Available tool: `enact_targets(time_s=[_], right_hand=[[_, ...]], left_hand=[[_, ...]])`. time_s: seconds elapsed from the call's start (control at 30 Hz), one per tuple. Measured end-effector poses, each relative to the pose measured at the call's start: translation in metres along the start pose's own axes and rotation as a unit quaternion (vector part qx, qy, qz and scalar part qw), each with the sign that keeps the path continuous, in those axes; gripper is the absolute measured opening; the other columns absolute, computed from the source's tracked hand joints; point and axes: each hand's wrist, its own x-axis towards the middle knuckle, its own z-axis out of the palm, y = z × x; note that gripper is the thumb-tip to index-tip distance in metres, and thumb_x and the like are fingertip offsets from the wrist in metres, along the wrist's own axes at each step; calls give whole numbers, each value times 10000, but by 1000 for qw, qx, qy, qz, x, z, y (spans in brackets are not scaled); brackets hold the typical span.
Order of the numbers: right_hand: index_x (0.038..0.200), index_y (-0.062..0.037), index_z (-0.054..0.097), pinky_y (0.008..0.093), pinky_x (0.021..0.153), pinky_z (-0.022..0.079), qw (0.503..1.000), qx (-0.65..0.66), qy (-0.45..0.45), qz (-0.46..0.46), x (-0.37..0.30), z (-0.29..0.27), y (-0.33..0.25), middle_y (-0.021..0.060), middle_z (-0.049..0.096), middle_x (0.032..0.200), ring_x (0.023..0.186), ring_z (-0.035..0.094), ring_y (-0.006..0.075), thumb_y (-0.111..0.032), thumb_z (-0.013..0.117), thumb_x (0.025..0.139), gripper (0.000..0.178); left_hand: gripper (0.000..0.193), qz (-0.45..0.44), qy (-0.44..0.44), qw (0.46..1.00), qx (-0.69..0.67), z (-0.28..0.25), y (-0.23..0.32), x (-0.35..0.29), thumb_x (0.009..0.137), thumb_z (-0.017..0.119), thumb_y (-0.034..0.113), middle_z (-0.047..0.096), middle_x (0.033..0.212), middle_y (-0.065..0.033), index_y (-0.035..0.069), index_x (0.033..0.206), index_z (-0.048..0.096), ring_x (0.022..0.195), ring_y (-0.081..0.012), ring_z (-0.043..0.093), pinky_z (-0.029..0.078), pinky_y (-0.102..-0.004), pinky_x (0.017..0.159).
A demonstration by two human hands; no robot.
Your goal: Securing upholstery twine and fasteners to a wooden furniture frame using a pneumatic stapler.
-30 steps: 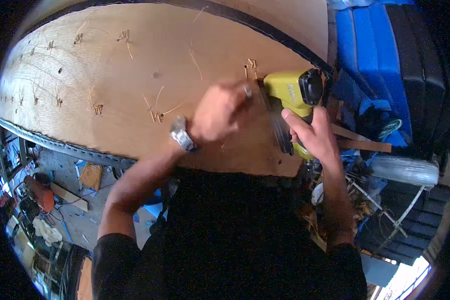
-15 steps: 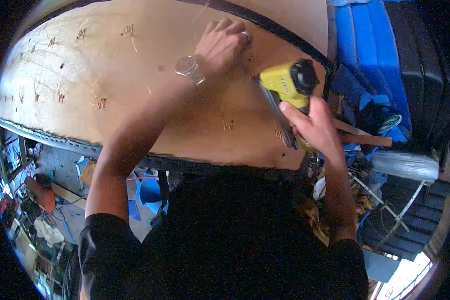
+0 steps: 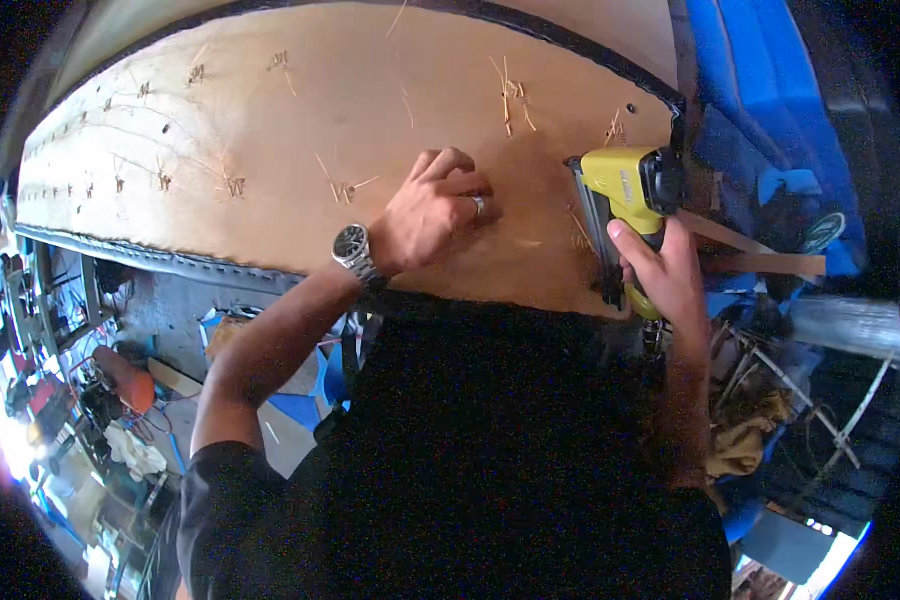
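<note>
My right hand (image 3: pixel 662 265) is wrapped round the handle of a yellow and black staple gun (image 3: pixel 618 188), its long dark magazine side over the right end of a tan wooden panel (image 3: pixel 290 135). My left hand (image 3: pixel 435 210) is closed, fingers curled down, low over the panel just left of the gun. Whatever those fingers hold, if anything, is hidden. A ring and a metal wristwatch (image 3: pixel 352 247) are on that hand and wrist. Around it, tan strands stick out in small tufts, one tuft (image 3: pixel 343 190) left of the hand and another (image 3: pixel 513 92) beyond it.
Black edging (image 3: pixel 210 270) borders the panel. Blue sheeting (image 3: pixel 740 60) hangs at the far right. Wooden strips (image 3: pixel 760 263), a clear-wrapped roll (image 3: pixel 850 325) and a metal frame (image 3: pixel 800 400) crowd the right side. An orange object (image 3: pixel 130 383) and cables lie on the floor at left.
My left hand has come back from the panel's far side to its near half, uncovering a tuft of strands. My right hand has moved the staple gun slightly right in view, which has shifted too.
</note>
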Motion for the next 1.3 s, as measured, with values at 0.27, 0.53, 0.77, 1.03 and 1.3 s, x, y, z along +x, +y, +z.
enact_targets(time_s=[0.27,0.53,0.77,1.03,1.3], right_hand=[[937,11,617,342,575,467,996,-30,26,-78,0,6,27,93,617,702,632,599,189,-245,685,876,271],[916,44,617,398,626,473,986,-130,-12,-100,5,7,3,184,633,706,654,636,273,-285,705,858,346],[976,39,625,386,667,486,987,-131,-18,-97,9,7,8,200,650,769,720,661,289,-272,694,862,338],[1034,26,616,418,727,487,985,-154,-49,-66,6,10,-2,226,653,850,807,656,357,-293,697,841,381],[862,22,612,467,652,483,984,-116,-15,-134,11,10,15,254,627,766,733,637,417,-386,686,848,415]], left_hand=[[187,-141,62,908,-390,3,15,1,956,573,162,672,843,-64,11,880,654,779,-191,618,494,-332,733],[299,-222,11,847,-483,-2,9,8,1014,503,212,635,757,-43,-16,846,598,705,-97,580,480,-279,654],[247,-119,-51,987,-98,-30,22,17,913,615,270,621,830,-121,25,945,617,792,-283,567,477,-398,747],[455,-152,-177,971,47,-23,37,28,824,665,163,550,1022,-174,64,1235,495,918,-360,597,523,-465,775],[104,-116,-190,973,58,-27,27,15,792,575,16,581,896,-162,20,893,602,878,-351,594,502,-444,752]])
